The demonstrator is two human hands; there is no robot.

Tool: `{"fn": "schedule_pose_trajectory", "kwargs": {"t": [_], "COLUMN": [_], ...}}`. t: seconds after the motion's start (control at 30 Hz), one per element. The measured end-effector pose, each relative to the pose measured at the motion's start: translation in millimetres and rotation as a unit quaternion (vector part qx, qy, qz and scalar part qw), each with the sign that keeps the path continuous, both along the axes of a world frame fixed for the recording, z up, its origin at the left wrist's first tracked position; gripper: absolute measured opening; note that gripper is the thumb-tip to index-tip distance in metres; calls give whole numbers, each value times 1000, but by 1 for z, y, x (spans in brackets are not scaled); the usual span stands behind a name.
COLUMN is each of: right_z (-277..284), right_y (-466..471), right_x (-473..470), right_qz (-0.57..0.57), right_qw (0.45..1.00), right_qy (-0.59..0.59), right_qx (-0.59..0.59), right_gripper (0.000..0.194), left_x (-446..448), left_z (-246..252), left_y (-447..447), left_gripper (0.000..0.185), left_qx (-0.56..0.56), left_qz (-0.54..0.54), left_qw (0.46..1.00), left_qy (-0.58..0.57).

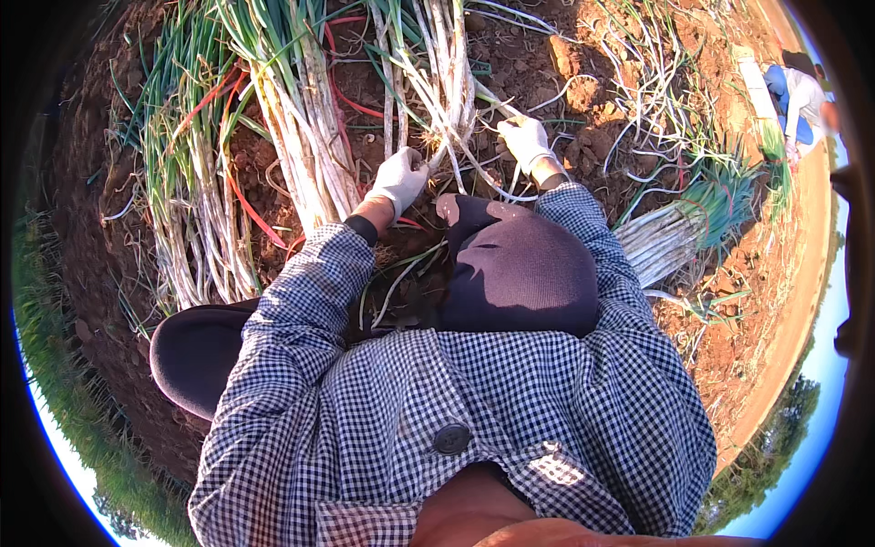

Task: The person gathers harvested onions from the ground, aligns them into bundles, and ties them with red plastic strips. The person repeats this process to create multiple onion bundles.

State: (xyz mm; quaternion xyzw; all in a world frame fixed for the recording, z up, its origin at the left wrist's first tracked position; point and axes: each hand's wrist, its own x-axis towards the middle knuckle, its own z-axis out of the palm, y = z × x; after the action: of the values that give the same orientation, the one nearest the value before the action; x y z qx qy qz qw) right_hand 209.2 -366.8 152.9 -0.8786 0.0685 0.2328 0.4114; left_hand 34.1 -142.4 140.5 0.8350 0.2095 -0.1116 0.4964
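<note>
My left hand [400, 179], in a pale work glove, is closed around the lower end of a green onion stalk [439, 156] near its roots. To the right, my right hand [525, 142], gloved too, has its fingers curled beside another pale stalk [502, 106]; whether it grips that stalk is hidden. Just beyond both hands lies a loose pile of green onions [437, 75], white ends towards me. A thick bundle of green onions [301, 123] lies left of it, and a further row of green onions [198, 205] rests at the far left.
Red tie strips [253, 212] run among the bundles. Peeled white leaf strips [646, 102] litter the brown soil at right. A tied green onion bundle [673, 236] lies beside my right arm. My bent knee [526, 273] is close below my hands. Another person [803, 96] crouches at far right.
</note>
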Motion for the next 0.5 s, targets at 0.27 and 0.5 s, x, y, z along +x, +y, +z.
{"fn": "schedule_pose_trajectory", "kwargs": {"t": [0.27,0.5], "right_z": [27,45], "right_y": [37,55], "right_x": [-31,-64], "right_qz": [170,579], "right_qw": [977,813], "right_qy": [129,64], "right_qx": [5,17], "right_gripper": [57,61], "left_x": [37,19], "left_z": [-42,-29], "left_y": [-31,-2], "left_gripper": [49,14], "left_qx": [-137,-637], "left_qz": [-83,182], "left_qw": [980,731], "left_qy": [117,163]}}
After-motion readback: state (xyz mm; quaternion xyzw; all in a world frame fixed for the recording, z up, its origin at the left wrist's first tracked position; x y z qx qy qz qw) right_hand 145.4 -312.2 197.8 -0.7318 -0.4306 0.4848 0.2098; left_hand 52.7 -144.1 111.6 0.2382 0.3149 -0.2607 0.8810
